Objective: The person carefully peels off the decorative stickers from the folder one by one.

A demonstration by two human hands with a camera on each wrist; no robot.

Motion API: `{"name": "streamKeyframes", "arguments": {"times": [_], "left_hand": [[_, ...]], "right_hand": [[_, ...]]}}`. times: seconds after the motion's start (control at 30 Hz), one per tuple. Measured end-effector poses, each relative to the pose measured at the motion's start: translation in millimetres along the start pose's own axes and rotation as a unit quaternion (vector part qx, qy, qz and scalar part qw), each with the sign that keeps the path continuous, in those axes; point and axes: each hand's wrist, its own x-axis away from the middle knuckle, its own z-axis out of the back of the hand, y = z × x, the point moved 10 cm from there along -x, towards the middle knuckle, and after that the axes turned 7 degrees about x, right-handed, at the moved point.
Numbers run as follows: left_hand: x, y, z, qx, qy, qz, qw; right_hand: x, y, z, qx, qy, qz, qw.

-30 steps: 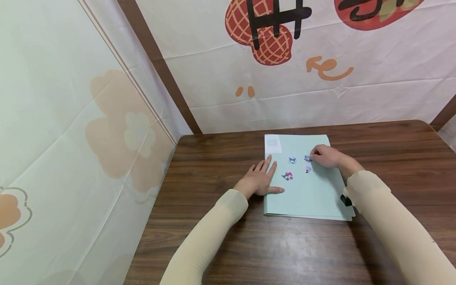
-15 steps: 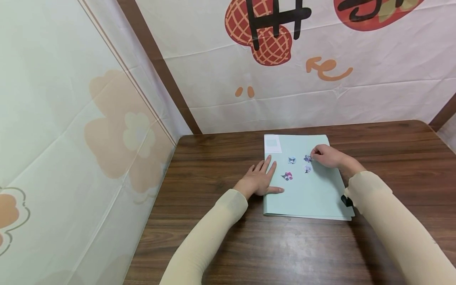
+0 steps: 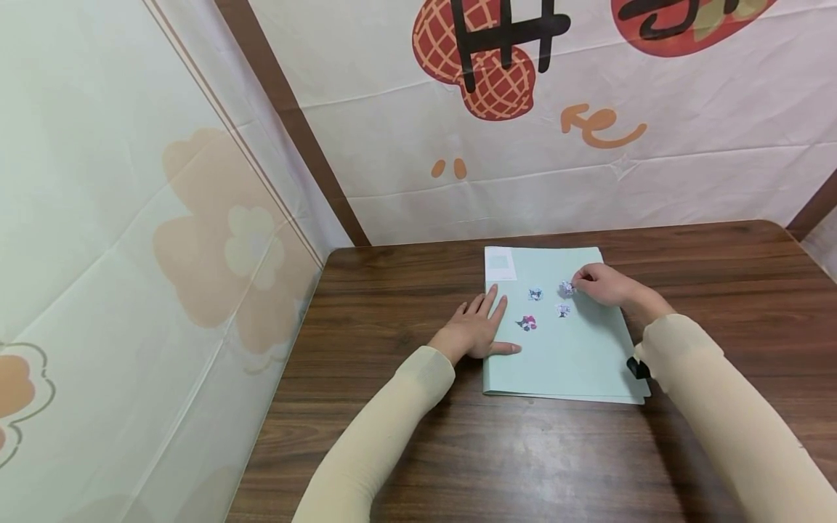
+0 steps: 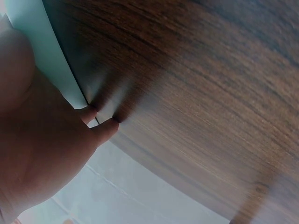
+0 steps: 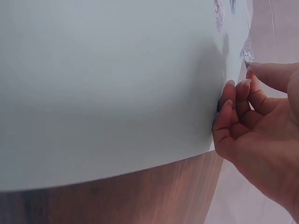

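A pale green folder (image 3: pixel 562 367) lies on the wooden table. My left hand (image 3: pixel 474 330) rests on its left edge with fingers spread, some of them over the table in the left wrist view. At the folder's upper right, my right hand (image 3: pixel 601 285) pinches a small purple-and-white cartoon sticker (image 3: pixel 566 289) between thumb and index finger. In the right wrist view this sticker (image 5: pixel 247 52) stands tilted up from the cover. Three more cartoon stickers are on the cover: a blue one (image 3: pixel 535 294), a pale purple one (image 3: pixel 563 311) and a pink-and-black one (image 3: pixel 527 322).
A white label (image 3: pixel 500 263) sits at the folder's top left corner. Brown table top (image 3: pixel 392 312) surrounds the folder. Behind the table hangs a printed cloth (image 3: pixel 405 211), with another cloth wall (image 3: pixel 131 305) on the left. A black object (image 3: pixel 637 368) shows by the right sleeve.
The right hand has shifted slightly up and to the right. The sticker in its fingers now looks paler and tilted up from the cover. The left hand stays in place.
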Motion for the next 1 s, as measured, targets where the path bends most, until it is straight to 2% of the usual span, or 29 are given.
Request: {"name": "streamKeyframes", "arguments": {"times": [0.27,0.47,0.7,1.0], "left_hand": [[-3.9,-2.0,-4.2,0.002,-0.016,0.007,0.9999],[-4.7,-0.3,-2.1,0.003,-0.009,0.006,0.9999],[6.2,6.0,4.7,0.013,0.005,-0.012,0.9998],[6.5,2.4,4.9,0.016,-0.001,-0.004,0.9999]], "right_hand": [[1.6,-0.3,0.0,-0.002,0.001,-0.005,1.000],[3.9,2.1,2.4,0.002,0.012,-0.005,1.000],[8.4,3.0,0.5,0.007,0.012,0.008,1.000],[20.2,-1.5,18.5,0.021,0.028,0.023,0.999]]}}
